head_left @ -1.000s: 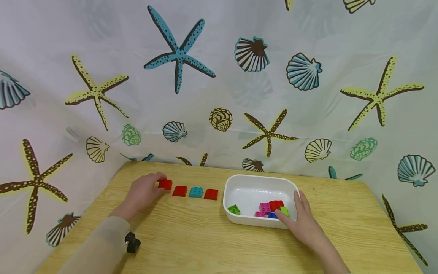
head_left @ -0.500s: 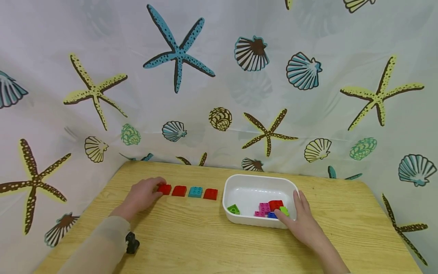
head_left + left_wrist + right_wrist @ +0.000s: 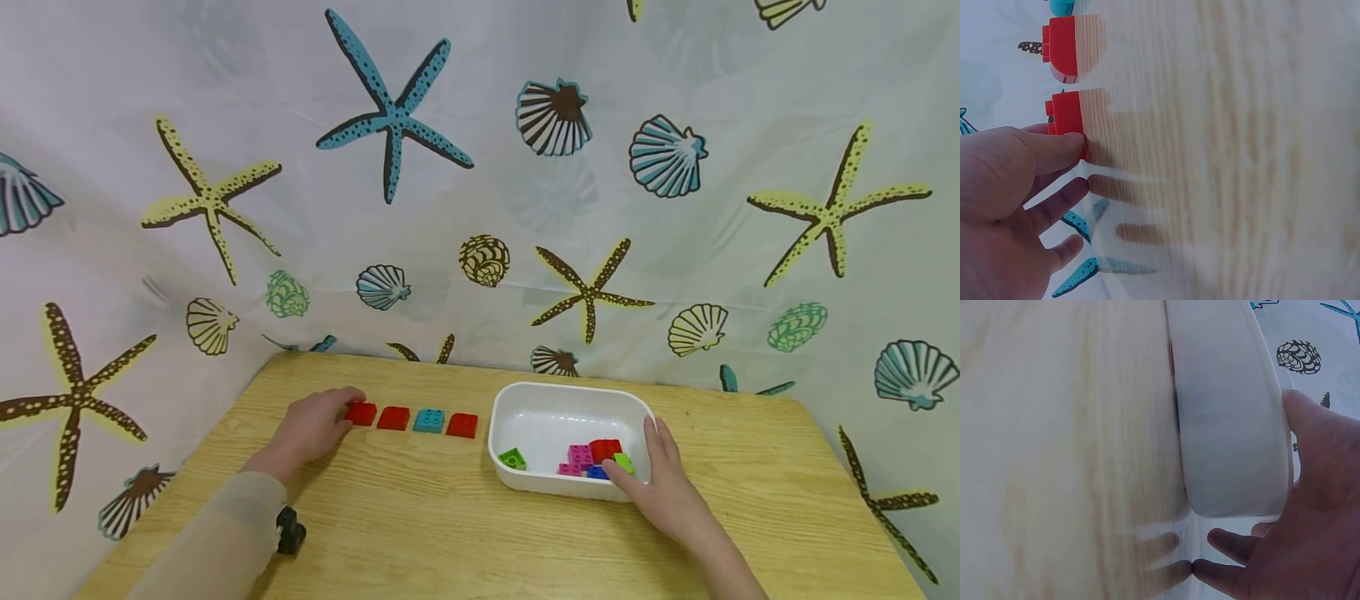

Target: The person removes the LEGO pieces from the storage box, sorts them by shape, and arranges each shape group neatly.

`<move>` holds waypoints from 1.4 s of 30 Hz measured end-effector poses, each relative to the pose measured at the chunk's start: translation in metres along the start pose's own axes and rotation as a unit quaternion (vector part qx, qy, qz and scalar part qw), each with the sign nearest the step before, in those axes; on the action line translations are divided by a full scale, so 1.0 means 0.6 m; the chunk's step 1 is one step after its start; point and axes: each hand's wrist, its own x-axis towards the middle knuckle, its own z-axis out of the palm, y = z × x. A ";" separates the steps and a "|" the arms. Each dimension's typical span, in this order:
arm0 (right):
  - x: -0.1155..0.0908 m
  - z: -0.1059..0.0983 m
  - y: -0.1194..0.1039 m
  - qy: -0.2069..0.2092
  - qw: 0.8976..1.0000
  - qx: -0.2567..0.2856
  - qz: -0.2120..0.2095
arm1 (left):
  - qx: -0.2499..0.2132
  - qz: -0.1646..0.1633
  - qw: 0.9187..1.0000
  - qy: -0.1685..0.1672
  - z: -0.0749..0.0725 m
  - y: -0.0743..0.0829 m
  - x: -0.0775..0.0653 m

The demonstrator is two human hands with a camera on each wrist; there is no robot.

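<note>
Red brick [image 3: 364, 414] — left hand [image 3: 309, 423] pinching, white box [image 3: 540, 482] — right hand [image 3: 670, 490] touching

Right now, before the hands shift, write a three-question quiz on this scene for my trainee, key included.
1. True or false, of the left hand: it pinches a green block.
2. Choose: the right hand touches (A) the curtain, (B) the white tray, (C) the left sleeve.
3. Fill in: counting from the left in the head view, the third block lying outside the tray is ____ in colour.

Key: 1 false, it pinches a red block; 2 B; 3 turquoise.
</note>
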 end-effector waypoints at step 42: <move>-0.002 -0.005 0.007 -0.021 1.000 0.015 -0.012 | -0.028 0.098 0.989 0.109 -0.028 0.219 0.035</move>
